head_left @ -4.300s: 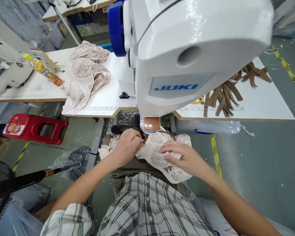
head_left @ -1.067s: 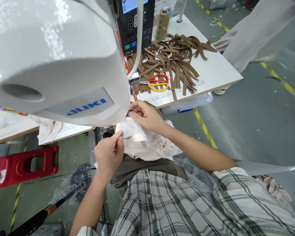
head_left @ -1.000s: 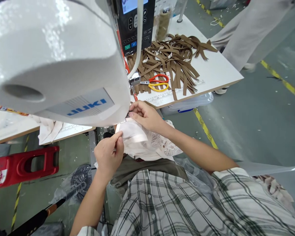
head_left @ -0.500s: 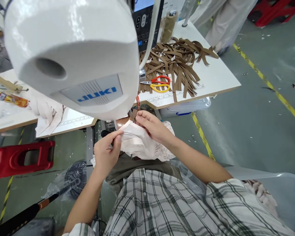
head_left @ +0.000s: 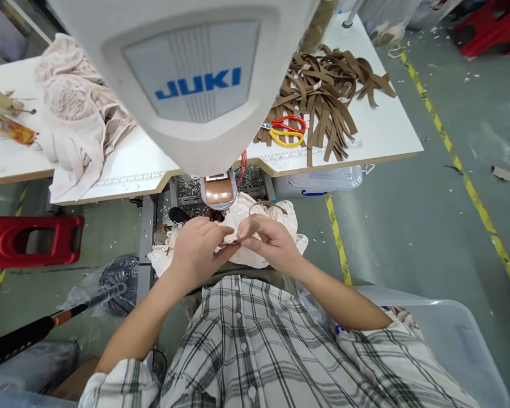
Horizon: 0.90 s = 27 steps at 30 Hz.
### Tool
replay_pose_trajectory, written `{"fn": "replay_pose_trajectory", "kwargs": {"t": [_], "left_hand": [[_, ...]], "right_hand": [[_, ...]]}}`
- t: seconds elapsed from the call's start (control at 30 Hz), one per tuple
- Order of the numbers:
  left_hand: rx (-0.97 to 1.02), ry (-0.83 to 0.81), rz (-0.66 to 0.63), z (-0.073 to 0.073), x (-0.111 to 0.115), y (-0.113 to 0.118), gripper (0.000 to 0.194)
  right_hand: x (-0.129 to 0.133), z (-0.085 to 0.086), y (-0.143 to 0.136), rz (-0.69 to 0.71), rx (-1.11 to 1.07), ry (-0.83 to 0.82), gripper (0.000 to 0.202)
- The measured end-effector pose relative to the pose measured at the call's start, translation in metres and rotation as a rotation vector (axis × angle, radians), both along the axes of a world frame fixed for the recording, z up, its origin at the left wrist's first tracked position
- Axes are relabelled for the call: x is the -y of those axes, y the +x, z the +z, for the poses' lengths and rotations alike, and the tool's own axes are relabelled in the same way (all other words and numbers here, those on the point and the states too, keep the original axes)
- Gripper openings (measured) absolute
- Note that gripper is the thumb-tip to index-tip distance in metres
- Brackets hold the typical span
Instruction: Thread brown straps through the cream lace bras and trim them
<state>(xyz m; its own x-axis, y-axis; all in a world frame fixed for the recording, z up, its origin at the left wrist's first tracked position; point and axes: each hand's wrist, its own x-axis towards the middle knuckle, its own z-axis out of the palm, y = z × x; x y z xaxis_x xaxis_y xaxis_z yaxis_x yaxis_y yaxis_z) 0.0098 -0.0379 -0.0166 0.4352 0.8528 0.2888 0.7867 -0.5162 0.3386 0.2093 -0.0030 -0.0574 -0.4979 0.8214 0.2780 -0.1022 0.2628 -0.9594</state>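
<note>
While the right hand (head_left: 277, 245) pinches one brown strip (head_left: 250, 229), I cannot tell the left hand's (head_left: 199, 247) grip.

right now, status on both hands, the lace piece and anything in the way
Right hand pinching brown strap; left hand beside it, grip unclear. Lace garment under both hands. Scissors on table, clear of hands.
</note>
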Motion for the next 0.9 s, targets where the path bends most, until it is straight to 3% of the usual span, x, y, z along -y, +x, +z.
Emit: {"fn": "replay_pose_trajectory", "kwargs": {"t": [0.03,0.1,0.2,0.4,0.67,0.77,0.9], "left_hand": [[-0.02,0.03,-0.008,-0.003,0.001,-0.001,0.016],[-0.052,0.125,-0.005,-0.008,0.003,-0.003,0.02],[-0.051,0.27,-0.014,-0.013,0.008,-0.007,0.019],[0.073,0.419,-0.037,-0.014,0.009,-0.008,0.012],[0.091,0.355,-0.095,-0.018,0.008,-0.012,0.013],[0.168,0.148,-0.118,-0.018,0.011,-0.009,0.014],[0.658,-0.604,0.241,-0.025,0.021,-0.006,0.035]], "right_hand": [[0.003,0.0,0.002,-0.023,0.021,0.178,0.002],[0.006,-0.001,0.006,-0.078,0.024,0.51,0.012],[0.009,-0.003,0.008,-0.124,0.024,0.759,0.021],[0.012,-0.003,0.007,-0.095,0.002,0.77,0.022],[0.013,-0.003,0.002,-0.091,-0.039,0.682,0.018],[0.012,0.001,0.004,-0.075,0.041,0.52,0.012],[-0.003,-0.013,0.031,-0.241,0.329,0.301,0.013]]}}
